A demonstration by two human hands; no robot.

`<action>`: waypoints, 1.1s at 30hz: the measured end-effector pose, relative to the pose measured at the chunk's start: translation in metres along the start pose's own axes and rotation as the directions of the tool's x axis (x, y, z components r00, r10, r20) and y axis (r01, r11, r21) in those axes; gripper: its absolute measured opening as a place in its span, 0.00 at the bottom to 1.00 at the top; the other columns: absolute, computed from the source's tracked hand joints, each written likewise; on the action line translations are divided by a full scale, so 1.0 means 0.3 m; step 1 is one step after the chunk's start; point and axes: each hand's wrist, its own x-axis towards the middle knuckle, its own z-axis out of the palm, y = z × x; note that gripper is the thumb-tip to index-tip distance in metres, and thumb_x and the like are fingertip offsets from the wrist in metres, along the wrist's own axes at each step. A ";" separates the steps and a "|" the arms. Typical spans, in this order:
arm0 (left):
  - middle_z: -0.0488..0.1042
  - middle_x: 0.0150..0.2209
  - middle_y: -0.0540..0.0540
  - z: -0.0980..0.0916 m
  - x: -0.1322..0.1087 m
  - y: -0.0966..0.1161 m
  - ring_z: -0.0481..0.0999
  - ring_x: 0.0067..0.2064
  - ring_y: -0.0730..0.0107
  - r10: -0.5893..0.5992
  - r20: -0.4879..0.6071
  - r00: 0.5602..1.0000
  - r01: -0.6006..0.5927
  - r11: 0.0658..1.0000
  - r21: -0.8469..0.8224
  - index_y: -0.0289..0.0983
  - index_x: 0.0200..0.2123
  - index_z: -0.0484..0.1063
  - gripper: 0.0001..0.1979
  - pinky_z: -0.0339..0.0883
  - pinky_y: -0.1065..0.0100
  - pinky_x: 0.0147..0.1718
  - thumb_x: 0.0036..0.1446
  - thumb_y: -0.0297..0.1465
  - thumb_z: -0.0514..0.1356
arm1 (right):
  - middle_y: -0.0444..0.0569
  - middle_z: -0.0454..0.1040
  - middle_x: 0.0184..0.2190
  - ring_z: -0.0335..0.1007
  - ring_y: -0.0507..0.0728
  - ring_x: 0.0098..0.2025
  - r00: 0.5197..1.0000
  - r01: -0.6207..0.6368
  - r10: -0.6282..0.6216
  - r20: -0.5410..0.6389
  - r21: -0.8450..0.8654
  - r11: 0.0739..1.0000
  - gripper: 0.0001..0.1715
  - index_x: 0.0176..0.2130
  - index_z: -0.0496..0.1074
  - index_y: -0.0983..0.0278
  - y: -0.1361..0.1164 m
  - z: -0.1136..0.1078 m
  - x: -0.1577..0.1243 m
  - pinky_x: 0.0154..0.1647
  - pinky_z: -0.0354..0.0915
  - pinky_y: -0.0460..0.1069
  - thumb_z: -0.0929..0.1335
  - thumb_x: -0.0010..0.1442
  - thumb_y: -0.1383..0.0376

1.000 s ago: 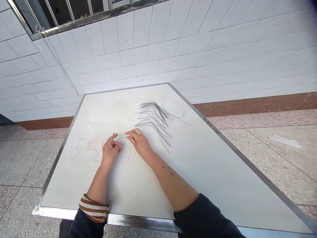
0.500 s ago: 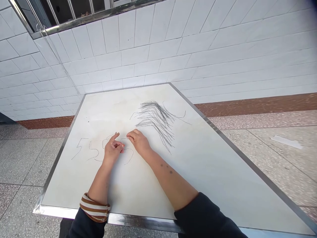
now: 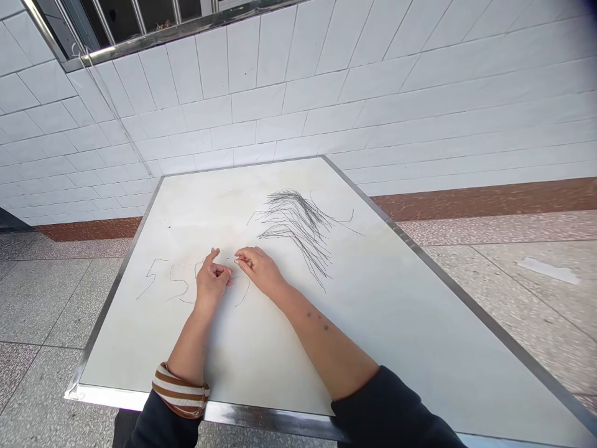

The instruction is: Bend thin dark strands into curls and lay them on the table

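Observation:
Thin dark wire-like strands lie on a white board-topped table (image 3: 373, 348). On the left side, curved strands (image 3: 180, 283) form shapes like the figure 5. My left hand (image 3: 213, 280) is over the shape nearest the middle, thumb and fingers pinched on a strand too fine to follow, one finger raised. Close to its right, my right hand (image 3: 256, 267) pinches a thin strand at its fingertips, just above a curved strand (image 3: 243, 292). Beyond my right hand lies a loose pile of many bent strands (image 3: 298, 224).
The table has a metal edge (image 3: 280, 421). A white tiled wall (image 3: 261, 112) with a barred window (image 3: 140, 22) stands behind it. A cord (image 3: 116, 115) hangs down the wall. On the speckled floor at right lies a white strip (image 3: 548, 270).
My right hand has shifted slightly left and down, nearer to my left hand. The left hand stays almost in place. The view has moved a little.

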 end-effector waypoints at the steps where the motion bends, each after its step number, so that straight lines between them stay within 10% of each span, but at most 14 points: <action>1: 0.75 0.32 0.49 0.000 0.000 0.000 0.75 0.28 0.73 0.002 -0.002 1.000 -0.002 1.000 0.008 0.38 0.62 0.60 0.32 0.72 0.67 0.33 0.52 0.26 0.61 | 0.45 0.75 0.34 0.69 0.56 0.39 1.000 0.000 0.000 -0.003 0.008 1.000 0.04 0.39 0.71 0.58 -0.002 -0.002 0.002 0.38 0.66 0.50 0.65 0.63 0.66; 24: 0.77 0.35 0.47 -0.003 0.011 -0.019 0.76 0.32 0.70 0.083 -0.056 0.995 -0.076 0.990 0.118 0.39 0.61 0.61 0.29 0.70 0.65 0.35 0.56 0.31 0.59 | 0.44 0.74 0.33 0.68 0.55 0.37 0.994 -0.090 0.092 -0.061 0.038 0.995 0.07 0.34 0.73 0.57 0.003 0.002 0.012 0.36 0.65 0.49 0.65 0.62 0.65; 33: 0.75 0.41 0.44 -0.075 0.026 0.019 0.72 0.34 0.72 0.142 -0.448 0.883 -0.210 0.972 -0.105 0.41 0.52 0.69 0.18 0.62 0.73 0.27 0.59 0.32 0.55 | 0.46 0.71 0.36 0.67 0.57 0.39 0.955 -0.276 0.274 -0.110 0.001 0.961 0.09 0.31 0.76 0.56 0.053 0.033 0.035 0.30 0.63 0.49 0.66 0.58 0.61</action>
